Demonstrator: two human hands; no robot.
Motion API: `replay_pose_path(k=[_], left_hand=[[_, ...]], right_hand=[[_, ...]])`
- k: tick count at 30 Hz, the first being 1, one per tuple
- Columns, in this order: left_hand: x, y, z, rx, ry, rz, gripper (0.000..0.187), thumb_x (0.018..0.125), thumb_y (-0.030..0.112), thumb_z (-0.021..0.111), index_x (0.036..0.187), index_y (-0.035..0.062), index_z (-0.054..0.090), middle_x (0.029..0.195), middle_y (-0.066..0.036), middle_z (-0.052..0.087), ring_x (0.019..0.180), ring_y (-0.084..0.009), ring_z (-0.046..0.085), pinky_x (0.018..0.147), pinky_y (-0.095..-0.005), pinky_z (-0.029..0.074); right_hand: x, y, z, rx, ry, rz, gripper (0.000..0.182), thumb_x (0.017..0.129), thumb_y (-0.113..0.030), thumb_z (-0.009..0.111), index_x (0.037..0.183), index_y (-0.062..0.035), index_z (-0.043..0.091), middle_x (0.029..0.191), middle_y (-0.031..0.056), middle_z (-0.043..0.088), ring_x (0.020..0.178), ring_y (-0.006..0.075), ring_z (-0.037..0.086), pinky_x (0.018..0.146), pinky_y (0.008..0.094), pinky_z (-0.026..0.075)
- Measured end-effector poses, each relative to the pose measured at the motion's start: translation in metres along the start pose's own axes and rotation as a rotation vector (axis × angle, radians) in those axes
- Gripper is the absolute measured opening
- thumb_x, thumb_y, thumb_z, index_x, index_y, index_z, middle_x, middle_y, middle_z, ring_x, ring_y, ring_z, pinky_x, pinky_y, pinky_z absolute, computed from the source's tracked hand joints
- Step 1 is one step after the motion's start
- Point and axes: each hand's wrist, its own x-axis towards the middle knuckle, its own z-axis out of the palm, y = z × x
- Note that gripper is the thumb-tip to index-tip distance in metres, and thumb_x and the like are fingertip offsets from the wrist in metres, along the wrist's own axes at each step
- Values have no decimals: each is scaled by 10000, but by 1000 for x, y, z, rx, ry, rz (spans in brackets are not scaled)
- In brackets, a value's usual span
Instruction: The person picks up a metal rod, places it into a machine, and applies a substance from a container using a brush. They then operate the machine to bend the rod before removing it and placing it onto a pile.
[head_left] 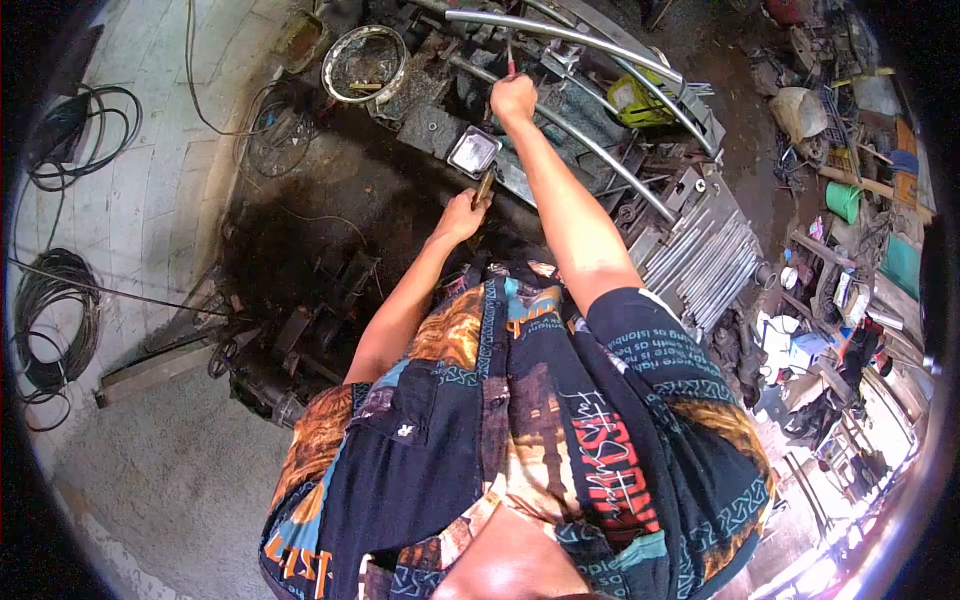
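My right hand (513,98) is closed in a fist around a slim tool with a red handle (511,66), its thin shaft pointing away over the cluttered metal bench (425,128). Nearer my body, my left hand (463,216) grips a short brown handle-like piece (485,186), with the fingers wrapped round it. Just beyond that piece is a shiny square metal dish (474,152) with a raised rim. A long metal tube (575,137) passes beside my right wrist.
A round wire-mesh basket (328,72) stands at the far left of the bench. Curved shiny tubes (570,35) cross the far side. A stack of metal rods (705,255) lies to the right. Coiled black cables (55,320) lie at left. A green bucket (843,202) stands amid clutter.
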Motion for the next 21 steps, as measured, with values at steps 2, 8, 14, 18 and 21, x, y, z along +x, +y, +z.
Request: replay_pose_path(k=[2, 8, 14, 18, 21], left_hand=[[-3, 3, -1, -12, -9, -39, 330, 900, 290, 602, 1071, 7, 615, 954, -279, 651, 976, -430, 622, 819, -459, 484], [-2, -5, 1, -29, 10, -8, 332, 897, 287, 611, 1069, 2, 608, 936, -274, 652, 961, -427, 626, 807, -457, 483], [-1, -3, -1, -30, 8, -18, 334, 898, 273, 613, 1083, -6, 601, 931, -271, 652, 936, -424, 633, 797, -452, 481], [1, -9, 3, -17, 15, 23, 402, 912, 320, 619, 1131, -15, 587, 883, -233, 648, 814, -357, 639, 761, -424, 480], [0, -10, 3, -28, 28, 40, 398, 912, 316, 617, 1125, -18, 588, 895, -232, 651, 826, -357, 640, 767, -424, 479]], right_hand=[[-4, 7, -2, -28, -24, 20, 341, 911, -228, 498, 1016, 50, 667, 1036, 314, 644, 1012, 458, 621, 881, 516, 492], [-22, 38, -7, -17, -28, -38, 340, 891, -220, 507, 1005, 67, 650, 1002, 325, 642, 1006, 451, 622, 904, 512, 479], [-19, 38, -6, -33, -54, 1, 349, 900, -229, 495, 977, 69, 660, 993, 322, 647, 989, 456, 628, 892, 516, 485], [-16, 36, -12, -93, -91, -8, 359, 893, -242, 506, 949, 69, 675, 998, 326, 645, 995, 451, 631, 890, 510, 489], [-9, 38, -17, -124, -131, -33, 369, 893, -246, 503, 969, 74, 672, 1003, 324, 645, 1005, 452, 627, 893, 503, 491]])
